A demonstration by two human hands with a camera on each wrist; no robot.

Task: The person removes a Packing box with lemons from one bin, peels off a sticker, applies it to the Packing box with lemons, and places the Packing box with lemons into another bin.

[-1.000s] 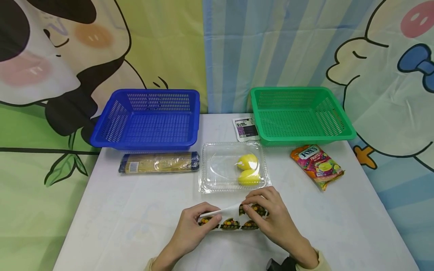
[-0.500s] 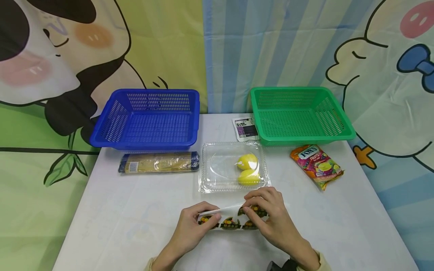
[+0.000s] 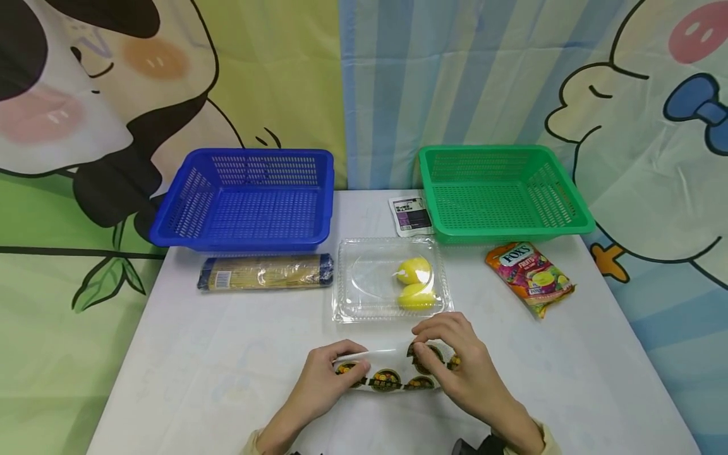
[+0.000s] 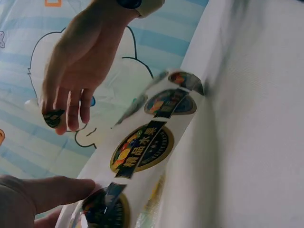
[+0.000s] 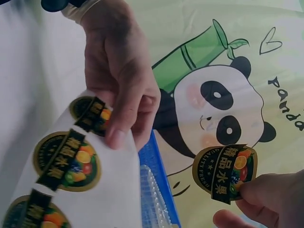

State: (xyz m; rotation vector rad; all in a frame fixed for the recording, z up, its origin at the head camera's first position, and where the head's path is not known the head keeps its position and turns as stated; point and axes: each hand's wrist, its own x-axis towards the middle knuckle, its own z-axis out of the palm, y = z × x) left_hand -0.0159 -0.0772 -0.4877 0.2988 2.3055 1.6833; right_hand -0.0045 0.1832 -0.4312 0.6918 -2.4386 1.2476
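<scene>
My left hand [image 3: 328, 378] grips the left end of a white sticker sheet [image 3: 382, 360], thumb on top, in the head view. Rows of oval black-and-gold fruit stickers are printed along it. Between thumb and finger, my right hand [image 3: 463, 363] pinches one sticker [image 5: 224, 172], which the right wrist view shows held apart from the sheet. Just beyond the hands lies a clear plastic box [image 3: 364, 284] with two yellow lemon-shaped fruits [image 3: 416, 296] showing through its lid.
A blue basket [image 3: 241, 241] stands at the back left and a green basket [image 3: 512, 235] at the back right. A long pack of dry noodles [image 3: 270, 273], a Fox's candy bag [image 3: 531, 278] and a small white-and-purple packet [image 3: 412, 215] lie around the box.
The right hand has shifted slightly right and the pinched sticker has come up off the sheet. The sheet's right part has settled lower, while the left hand keeps its grip.
</scene>
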